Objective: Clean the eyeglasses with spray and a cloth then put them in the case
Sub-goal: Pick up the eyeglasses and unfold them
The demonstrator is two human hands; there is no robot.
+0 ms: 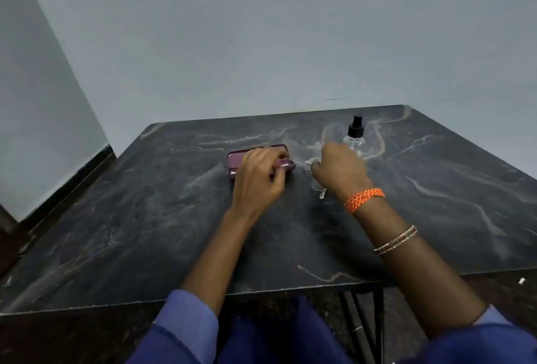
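Marble table [145, 233] | spray bottle [355, 138] behind right hand [338, 170] | case [235, 160]

Left hand [258, 180] covers most of open maroon case [235, 160]; contents unclear. Right hand [338, 169] hides most of eyeglasses [317, 186] and spray bottle [355, 138] base. Both grips blurred, can't tell.

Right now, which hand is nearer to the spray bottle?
The right hand. It sits just in front of the spray bottle, partly overlapping its base, on the eyeglasses. The left hand is farther left, over the open case.
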